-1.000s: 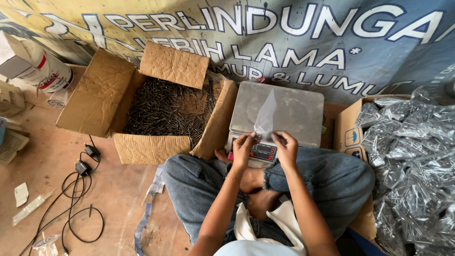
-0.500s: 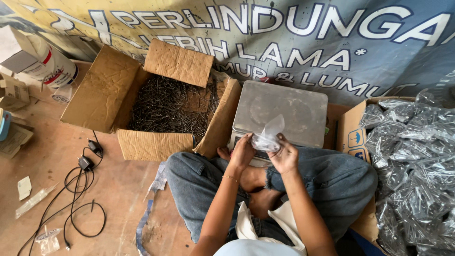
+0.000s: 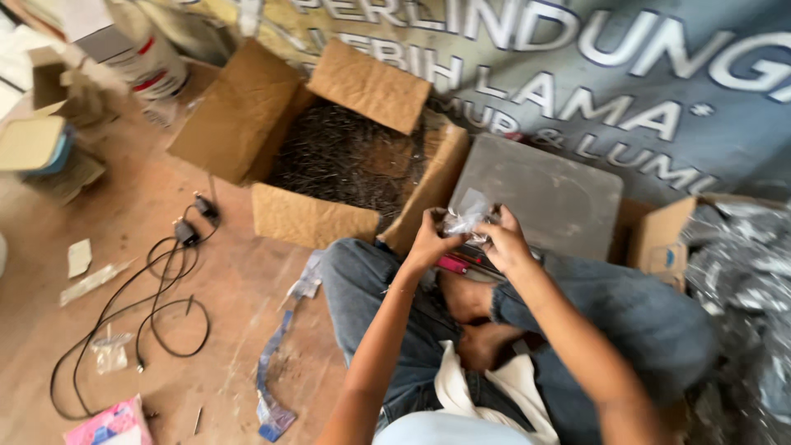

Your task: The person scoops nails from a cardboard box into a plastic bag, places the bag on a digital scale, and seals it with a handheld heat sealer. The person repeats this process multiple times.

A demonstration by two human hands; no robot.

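I sit cross-legged on the floor. Both hands hold a small clear plastic bag (image 3: 468, 216) just above the front edge of a grey weighing scale (image 3: 550, 194). My left hand (image 3: 430, 241) pinches the bag's left side. My right hand (image 3: 501, 241) grips its right side. The bag's contents are too blurred to make out. An open cardboard box (image 3: 309, 218) full of dark nails (image 3: 350, 156) stands to the left of the scale, close to my left knee.
A second cardboard box (image 3: 659, 235) heaped with filled clear bags (image 3: 741, 272) sits at the right. A black cable with a plug (image 3: 169, 284) lies on the brown floor at the left. Paint tins (image 3: 152, 62) and small boxes (image 3: 41, 140) stand at the far left.
My hands were at the scale's front panel. They have since lifted the clear bag off the platform and drawn it toward me. The camera has swung to the right.
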